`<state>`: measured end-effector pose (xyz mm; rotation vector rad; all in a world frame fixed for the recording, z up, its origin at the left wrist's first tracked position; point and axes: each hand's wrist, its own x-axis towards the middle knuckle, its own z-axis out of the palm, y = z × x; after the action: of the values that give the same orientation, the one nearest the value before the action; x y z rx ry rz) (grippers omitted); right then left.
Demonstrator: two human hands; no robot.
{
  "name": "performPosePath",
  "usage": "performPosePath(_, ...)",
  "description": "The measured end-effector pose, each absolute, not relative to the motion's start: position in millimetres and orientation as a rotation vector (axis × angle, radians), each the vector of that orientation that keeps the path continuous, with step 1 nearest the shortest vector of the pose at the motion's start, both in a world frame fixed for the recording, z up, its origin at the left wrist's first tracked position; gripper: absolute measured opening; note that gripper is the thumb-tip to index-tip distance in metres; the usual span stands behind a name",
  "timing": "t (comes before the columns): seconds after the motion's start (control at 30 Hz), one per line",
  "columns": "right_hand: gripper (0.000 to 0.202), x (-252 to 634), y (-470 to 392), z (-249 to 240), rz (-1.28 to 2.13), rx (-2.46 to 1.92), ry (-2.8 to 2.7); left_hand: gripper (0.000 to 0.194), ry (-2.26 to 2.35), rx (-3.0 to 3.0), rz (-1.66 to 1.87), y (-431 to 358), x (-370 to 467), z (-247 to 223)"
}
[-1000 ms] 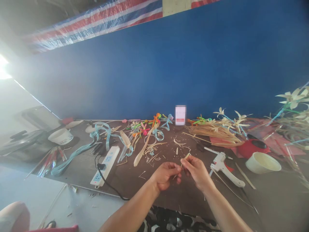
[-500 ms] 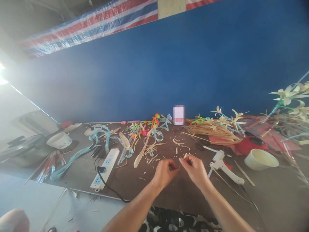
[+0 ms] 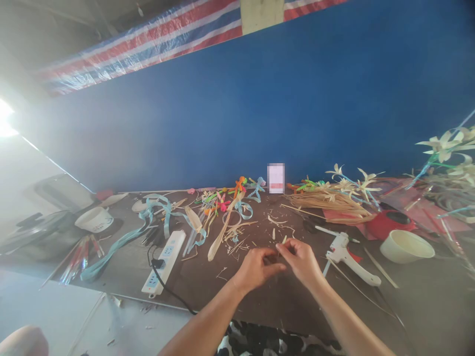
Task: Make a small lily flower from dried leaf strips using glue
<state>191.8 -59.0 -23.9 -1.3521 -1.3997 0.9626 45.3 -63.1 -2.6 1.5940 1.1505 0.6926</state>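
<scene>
My left hand [image 3: 256,269] is held over the dark tabletop with thumb and forefinger apart, and I see nothing between them. Close beside it, my right hand [image 3: 300,259] pinches a small pale plant-fibre strip [image 3: 284,240], whose tip sticks up past the fingertips. The fingers of both hands nearly meet; the lower end of the strip is hidden. Just beyond the hands lie thin straw scraps [image 3: 239,240] and a short pale piece [image 3: 273,233]. A white glue gun [image 3: 347,259] rests to the right of my right hand.
Left stand a white power strip [image 3: 163,264] with a black plug, light-blue ribbon [image 3: 115,252] and a white bowl [image 3: 94,220]. At the back are colourful pipe-cleaner figures [image 3: 239,188] and a straw bundle [image 3: 330,201]. A cream cup [image 3: 406,247] and red object [image 3: 389,225] stand right.
My left thumb and forefinger have spread apart and the left hand has moved slightly right, closer to the right hand. The right hand keeps its pinch. The view has shifted a little.
</scene>
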Motion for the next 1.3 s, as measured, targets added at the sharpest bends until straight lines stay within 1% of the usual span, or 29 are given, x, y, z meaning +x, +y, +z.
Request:
performPosePath(0.13, 0.030, 189.9, -60.8, -23.9, 0.975, -1.343, -1.401, 0.047, 0.935, 0.998, 0.711, -56.6, 48.9, -5.6)
performPosePath(0.23, 0.030, 185.9, -62.7, -24.2, 0.934, -1.373, -1.415, 0.043, 0.822, 0.690, 0.670, -52.2, 57.1, -11.7)
performPosePath(0.33, 0.033, 183.8, -62.9, -25.8, 0.932, -1.365, -1.378, 0.040, 0.872, 0.618, 0.729, -52.4, 64.5, -15.8)
performPosePath(0.4, 0.034, 186.1, -61.5, -28.1, 1.000, -1.326, -1.310, 0.039, 0.947, 0.661, 0.758, -54.5, 66.2, -15.8)
performPosePath(0.53, 0.032, 199.1, -57.6, -32.2, 1.333, -1.284, -1.025, 0.031, 0.934, 0.793, 0.691, -57.5, 61.7, -13.5)
performPosePath(0.6, 0.033, 206.3, -57.2, -30.2, 1.401, -1.257, -0.968, 0.027, 0.943, 0.849, 0.680, -57.1, 58.2, -13.6)
performPosePath(0.67, 0.033, 211.7, -58.1, -24.8, 1.336, -1.191, -1.077, 0.026, 1.003, 0.896, 0.676, -56.0, 55.3, -14.5)
performPosePath(0.73, 0.041, 214.7, -59.2, -18.6, 1.257, -1.107, -1.258, 0.027, 1.050, 0.929, 0.656, -55.2, 53.4, -14.5)
performPosePath(0.8, 0.046, 215.2, -59.5, -14.8, 1.309, -1.048, -1.391, 0.028, 1.042, 0.939, 0.616, -55.3, 52.4, -12.4)
performPosePath(0.83, 0.044, 214.6, -59.2, -14.4, 1.386, -1.038, -1.423, 0.028, 1.020, 0.938, 0.595, -55.8, 52.1, -10.7)
performPosePath(0.93, 0.030, 210.7, -57.5, -17.8, 1.569, -1.046, -1.432, 0.027, 0.946, 0.936, 0.553, -58.5, 51.8, -4.1)
performPosePath(1.0, 0.024, 207.2, -56.8, -20.8, 1.534, -1.061, -1.418, 0.027, 0.936, 0.974, 0.556, -60.8, 52.0, -0.7)
performPosePath(1.2, 0.025, 198.9, -59.8, -19.8, 1.320, -1.167, -1.370, 0.014, 1.058, 1.304, 0.737, -65.3, 55.1, -0.7)
performPosePath(1.3, 0.025, 197.2, -60.9, -16.7, 1.157, -1.275, -1.329, 0.016, 1.210, 1.575, 0.851, -67.7, 55.9, -0.9)
